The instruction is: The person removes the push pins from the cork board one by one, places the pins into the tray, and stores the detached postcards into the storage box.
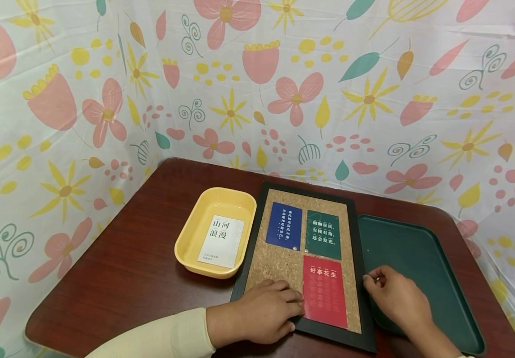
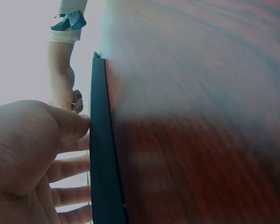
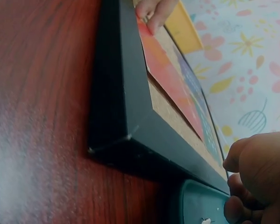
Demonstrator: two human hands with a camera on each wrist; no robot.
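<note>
My left hand (image 1: 268, 311) lies over the lower left of a black-framed cork board (image 1: 279, 268), its fingertips touching the left edge of a red card (image 1: 324, 293). In the left wrist view the thumb is against the frame and the fingers extend over the board. Just past the right side of the frame, my right hand (image 1: 398, 296) pinches a small shiny thing, apparently a pushpin (image 1: 377, 279), mostly hidden by the fingers. A blue card (image 1: 284, 226) and a green card (image 1: 323, 236) sit higher on the board, with small pale pins at their lower corners.
Left of the board stands a yellow tray (image 1: 188, 238) holding a white card (image 1: 223, 243) with black characters. A dark green tray (image 1: 427, 268) is at the board's right; a small white piece (image 3: 206, 220) lies in it. Floral cloth (image 1: 306, 99) hangs behind the reddish-brown table (image 1: 127, 258).
</note>
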